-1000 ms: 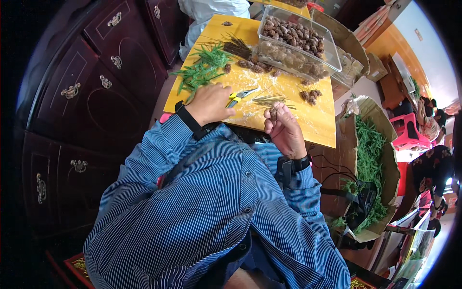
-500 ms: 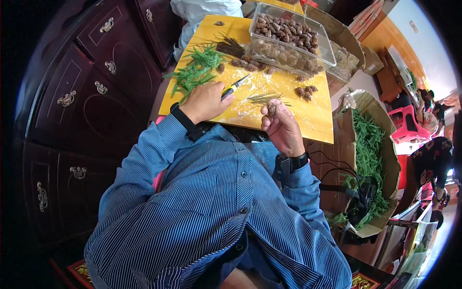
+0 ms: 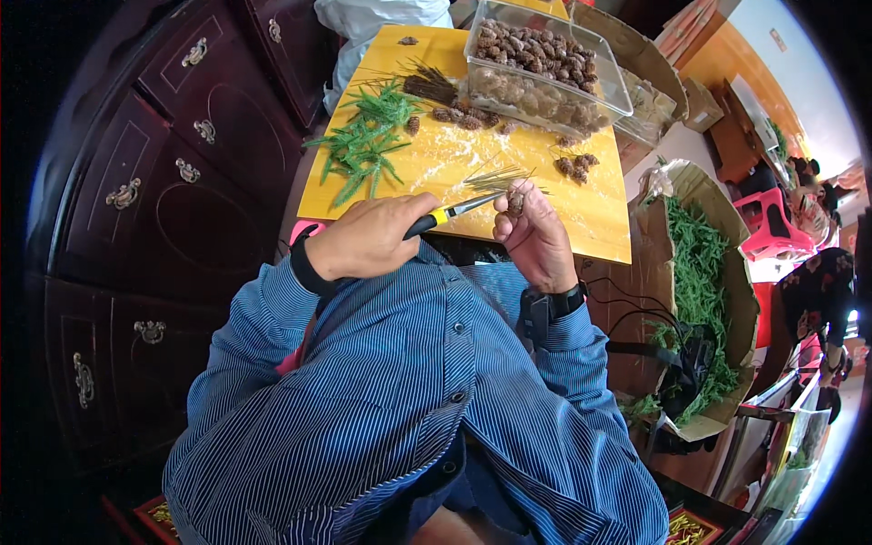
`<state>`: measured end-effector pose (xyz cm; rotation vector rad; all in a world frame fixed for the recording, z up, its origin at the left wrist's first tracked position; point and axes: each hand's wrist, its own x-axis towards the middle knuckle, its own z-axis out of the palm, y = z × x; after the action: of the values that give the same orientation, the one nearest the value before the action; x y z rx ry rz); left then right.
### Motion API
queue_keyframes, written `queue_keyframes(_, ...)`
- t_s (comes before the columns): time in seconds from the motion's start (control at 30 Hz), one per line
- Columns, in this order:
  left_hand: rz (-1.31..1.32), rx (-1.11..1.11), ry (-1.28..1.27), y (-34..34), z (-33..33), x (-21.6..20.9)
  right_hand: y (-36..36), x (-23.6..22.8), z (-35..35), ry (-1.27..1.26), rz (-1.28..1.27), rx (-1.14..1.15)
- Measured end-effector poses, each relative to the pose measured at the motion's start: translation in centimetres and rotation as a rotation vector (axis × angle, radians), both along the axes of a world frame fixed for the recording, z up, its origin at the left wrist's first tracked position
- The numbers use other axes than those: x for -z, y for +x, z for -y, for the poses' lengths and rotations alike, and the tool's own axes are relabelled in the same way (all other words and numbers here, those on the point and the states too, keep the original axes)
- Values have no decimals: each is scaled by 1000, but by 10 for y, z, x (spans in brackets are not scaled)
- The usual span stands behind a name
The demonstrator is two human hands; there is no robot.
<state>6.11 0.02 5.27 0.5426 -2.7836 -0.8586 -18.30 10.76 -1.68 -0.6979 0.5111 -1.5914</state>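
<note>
My left hand (image 3: 374,234) is closed round the black and yellow handles of a pair of pliers (image 3: 441,216). The pliers' narrow jaws point right and reach the pine cone (image 3: 516,202), which my right hand (image 3: 541,241) pinches between thumb and fingers. Whether the jaws grip anything there is hidden by the fingers. Thin wires (image 3: 495,180) lie fanned out just behind the cone. Green artificial sprigs (image 3: 359,145) are heaped on the yellow board (image 3: 590,222) beyond my left hand. Several loose pine cones (image 3: 575,167) rest at the right of the board.
At the back, a clear plastic bin (image 3: 549,109) holds many pine cones. Dark wire stems (image 3: 430,88) lie beside it. A cardboard box (image 3: 740,300) of greenery stands to the right, a dark drawer cabinet (image 3: 173,182) to the left. Another person (image 3: 813,300) is at far right.
My left hand has drawn back toward me and turned the pliers, so their jaws now meet the pine cone. My right hand stays almost in place with the cone.
</note>
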Motion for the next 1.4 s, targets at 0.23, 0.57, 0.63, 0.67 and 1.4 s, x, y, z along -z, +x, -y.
queue_keyframes(0.23, -2, -33, -69, -3, 1, 1, 3, -2, 0, 1, -53, -29)
queue_keyframes(0.57, 34, -39, -101, -8, -3, -2, 3, -1, -1, 13, -36, -72)
queue_keyframes(0.63, 13, -37, -127, -7, -3, 0, 3, -1, 0, 13, -12, -89)
queue_keyframes(0.67, 3, -36, -141, -7, -3, 0, 3, -1, 0, 13, -12, -88)
queue_keyframes(1.4, 84, -184, -97, -12, -9, 13, 24, -6, 1, 5, -1007, 706)
